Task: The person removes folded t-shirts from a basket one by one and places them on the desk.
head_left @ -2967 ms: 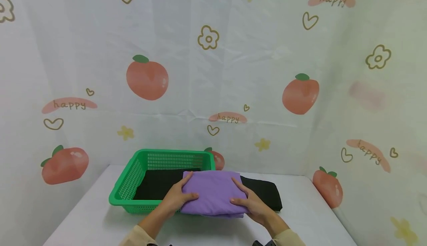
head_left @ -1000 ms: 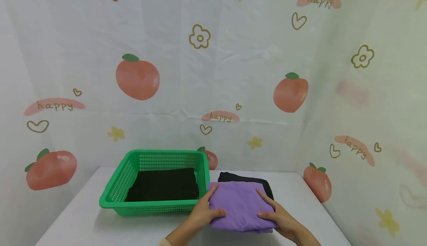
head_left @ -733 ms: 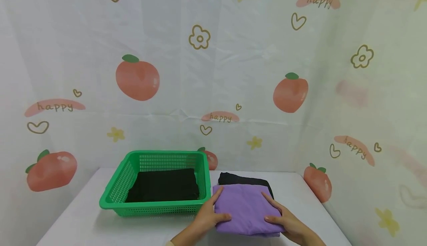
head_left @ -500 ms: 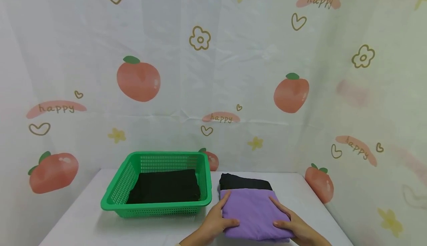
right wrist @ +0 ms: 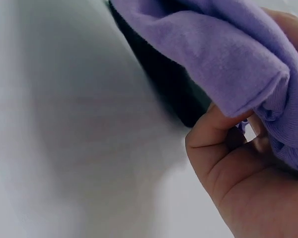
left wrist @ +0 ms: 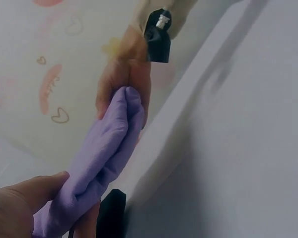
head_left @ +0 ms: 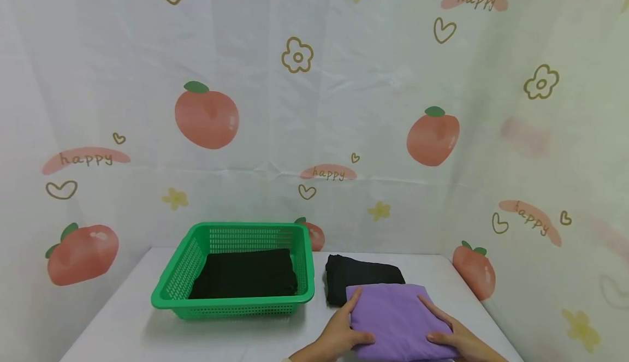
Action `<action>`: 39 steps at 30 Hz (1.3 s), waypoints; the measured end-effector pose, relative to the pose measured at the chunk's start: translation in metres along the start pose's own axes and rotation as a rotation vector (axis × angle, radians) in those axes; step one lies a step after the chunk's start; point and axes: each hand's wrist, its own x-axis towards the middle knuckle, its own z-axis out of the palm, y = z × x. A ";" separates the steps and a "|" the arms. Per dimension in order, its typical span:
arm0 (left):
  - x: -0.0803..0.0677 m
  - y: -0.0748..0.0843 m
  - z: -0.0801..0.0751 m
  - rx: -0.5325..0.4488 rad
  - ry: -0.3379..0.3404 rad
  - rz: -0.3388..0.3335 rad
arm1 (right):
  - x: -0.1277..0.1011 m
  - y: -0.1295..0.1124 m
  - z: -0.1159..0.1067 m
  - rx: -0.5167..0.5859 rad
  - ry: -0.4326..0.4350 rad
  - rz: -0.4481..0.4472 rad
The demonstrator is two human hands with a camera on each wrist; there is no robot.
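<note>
Compared with the earliest head frame, the purple cloth is further right and nearer the person, along with the left hand and right hand that carry it.

On the white surface stands the green basket, upright, holding a first black cloth, folded flat. The purple cloth is well to its right, in front of a second black cloth, which lies beside the basket and is partly hidden by it.

The work seems partway through: the first black cloth is already in the basket, the second rests on the surface, and the purple cloth is folded but not yet released.

The grip of each hand pinches one side of the purple cloth, thumb on top.

The left wrist view shows what the head view hides: the cloth's layered edge, raised above the surface, and a dark wrist strap beyond the right hand. The right wrist view shows bent digits under a folded corner; a dark shape there is too blurred to identify.
</note>
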 end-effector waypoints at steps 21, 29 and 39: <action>0.015 -0.011 0.046 0.061 -0.045 0.094 | -0.033 0.026 -0.040 -0.278 0.155 0.052; 0.021 -0.019 0.062 -0.093 -0.048 0.053 | -0.042 0.031 -0.053 -0.179 0.077 0.022; 0.034 -0.020 0.078 -0.050 -0.018 -0.007 | -0.045 0.030 -0.065 -0.005 -0.033 -0.016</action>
